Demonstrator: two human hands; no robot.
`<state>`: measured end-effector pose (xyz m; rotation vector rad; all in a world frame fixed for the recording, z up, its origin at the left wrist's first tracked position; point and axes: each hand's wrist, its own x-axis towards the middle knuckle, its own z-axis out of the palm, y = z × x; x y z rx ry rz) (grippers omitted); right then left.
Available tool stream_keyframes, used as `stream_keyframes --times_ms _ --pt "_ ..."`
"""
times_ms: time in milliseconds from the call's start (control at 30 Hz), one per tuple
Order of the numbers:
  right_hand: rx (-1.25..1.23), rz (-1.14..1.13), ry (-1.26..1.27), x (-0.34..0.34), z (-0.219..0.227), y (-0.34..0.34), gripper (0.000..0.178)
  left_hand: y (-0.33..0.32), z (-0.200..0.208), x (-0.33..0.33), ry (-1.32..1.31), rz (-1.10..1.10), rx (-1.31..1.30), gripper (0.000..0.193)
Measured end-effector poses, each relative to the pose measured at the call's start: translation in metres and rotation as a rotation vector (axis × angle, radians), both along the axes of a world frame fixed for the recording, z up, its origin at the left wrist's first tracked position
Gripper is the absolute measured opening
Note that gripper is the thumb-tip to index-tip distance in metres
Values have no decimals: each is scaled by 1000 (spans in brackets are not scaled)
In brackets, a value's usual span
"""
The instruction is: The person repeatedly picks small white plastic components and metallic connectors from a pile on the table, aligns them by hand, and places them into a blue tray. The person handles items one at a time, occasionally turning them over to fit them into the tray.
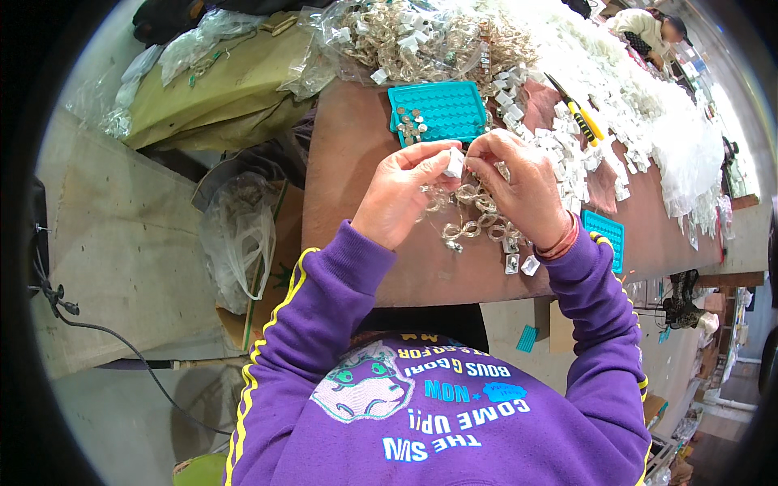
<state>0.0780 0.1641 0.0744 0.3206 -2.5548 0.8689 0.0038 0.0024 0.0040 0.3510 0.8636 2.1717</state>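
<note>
Between the thumb and fingers of my left hand (393,193) is a small white plastic box (455,163), held over the brown tabletop. My right hand (523,180) is pinched close beside the box; whatever sits between its fingertips is too small to make out. Below both hands lie several coils of thin clear-coated wire (485,217), with small white boxes (511,263) near the table's front edge. Just beyond my left hand is a teal ridged tray (454,101), with small silver discs like coin cells (411,125) at its left end.
A bulky heap of wire coils and white boxes (413,36) covers the far side, with more white pieces (640,105) to the right. A pointed tool with yellow-and-black handles (585,121) lies among them. Another teal tray (606,239) is at right. A person (644,32) sits far right.
</note>
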Motion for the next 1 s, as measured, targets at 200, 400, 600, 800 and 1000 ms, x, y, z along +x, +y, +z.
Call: stream_keyframes --times_ms 200,400,600,800,1000 --pt "29 -25 50 -1 -12 -7 9 0 -3 0 -21 -31 42 30" --pt "-147 -52 -11 -2 -16 -8 8 -1 -3 -1 -55 -49 58 30" --pt "23 -10 100 0 -14 -7 9 -1 -5 1 -73 -64 98 25" --pt "75 -20 94 1 -9 -12 12 -2 -3 2 -59 -43 68 25" --pt "120 78 126 4 -3 -12 30 -3 1 5 -104 -77 76 21"
